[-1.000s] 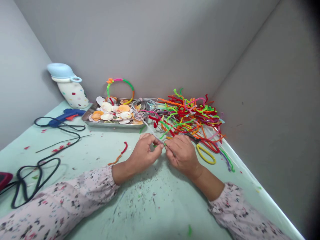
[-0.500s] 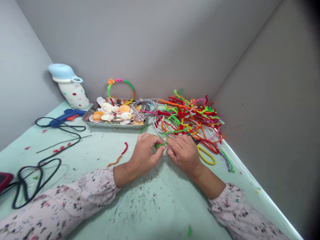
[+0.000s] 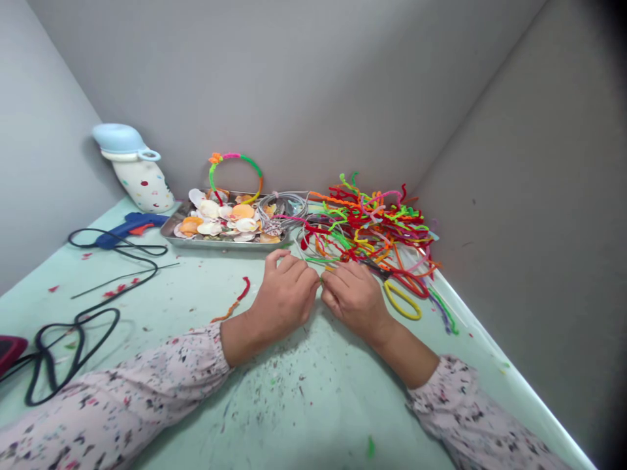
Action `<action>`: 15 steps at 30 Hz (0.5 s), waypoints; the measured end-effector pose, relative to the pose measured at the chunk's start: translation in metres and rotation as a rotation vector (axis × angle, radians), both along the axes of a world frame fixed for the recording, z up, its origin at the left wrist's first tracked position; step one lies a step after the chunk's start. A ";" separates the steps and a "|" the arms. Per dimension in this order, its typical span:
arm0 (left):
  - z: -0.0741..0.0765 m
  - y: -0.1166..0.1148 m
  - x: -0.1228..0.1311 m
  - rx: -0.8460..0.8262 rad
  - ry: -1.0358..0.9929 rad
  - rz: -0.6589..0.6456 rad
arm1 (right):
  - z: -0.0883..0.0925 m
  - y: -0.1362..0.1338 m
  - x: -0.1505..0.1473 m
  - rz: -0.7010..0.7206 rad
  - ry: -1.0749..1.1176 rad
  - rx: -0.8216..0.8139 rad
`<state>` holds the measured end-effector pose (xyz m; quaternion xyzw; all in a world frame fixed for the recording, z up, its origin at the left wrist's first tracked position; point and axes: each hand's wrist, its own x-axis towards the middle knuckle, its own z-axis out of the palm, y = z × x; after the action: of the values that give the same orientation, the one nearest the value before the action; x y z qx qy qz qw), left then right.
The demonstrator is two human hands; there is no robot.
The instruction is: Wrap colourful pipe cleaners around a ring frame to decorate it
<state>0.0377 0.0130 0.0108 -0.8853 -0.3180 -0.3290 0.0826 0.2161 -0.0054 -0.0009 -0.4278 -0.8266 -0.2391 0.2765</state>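
Note:
My left hand (image 3: 285, 295) is closed in a pinch, its back turned up and its fingertips curled out of sight. Against it, my right hand (image 3: 358, 297) is closed too, thumb and fingers pressed together. Between the fingertips shows a tiny bit of green pipe cleaner (image 3: 321, 281); the rest of what they grip is hidden. Just beyond the hands spreads a pile of coloured pipe cleaners (image 3: 377, 225). Scissors with yellow handles (image 3: 402, 301) lie beside my right hand. A short red and orange pipe cleaner (image 3: 242, 290) rests left of my left hand.
Behind stands a metal tray (image 3: 225, 245) of shells, with a colourful pipe-cleaner ring (image 3: 252, 163) and a coil of grey wire (image 3: 274, 199). At left are a bottle (image 3: 144, 183), a blue glue gun (image 3: 120, 234) and a looping black cord (image 3: 117, 318). Walls enclose the table.
My left hand has rolled over, its back now facing up and its fingertips covering the green pipe cleaner that showed before. The right hand has stayed nearly in place.

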 end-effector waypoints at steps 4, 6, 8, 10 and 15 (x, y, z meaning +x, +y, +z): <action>0.000 0.001 -0.001 0.049 -0.008 0.008 | -0.002 0.001 0.001 0.016 0.049 -0.049; -0.001 0.002 -0.002 0.064 -0.029 0.002 | -0.002 0.001 0.001 0.031 0.073 -0.075; -0.001 0.003 -0.003 0.062 -0.040 -0.018 | -0.003 0.001 0.002 0.043 0.086 -0.095; -0.002 0.004 -0.003 0.039 -0.039 -0.056 | -0.003 0.001 0.003 0.052 0.090 -0.108; -0.003 0.006 -0.004 -0.019 -0.006 -0.100 | -0.006 0.002 0.004 0.064 0.072 -0.119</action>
<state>0.0339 0.0186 0.0081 -0.8999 -0.2766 -0.3323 0.0568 0.2202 -0.0038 -0.0067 -0.4254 -0.8420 -0.1651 0.2877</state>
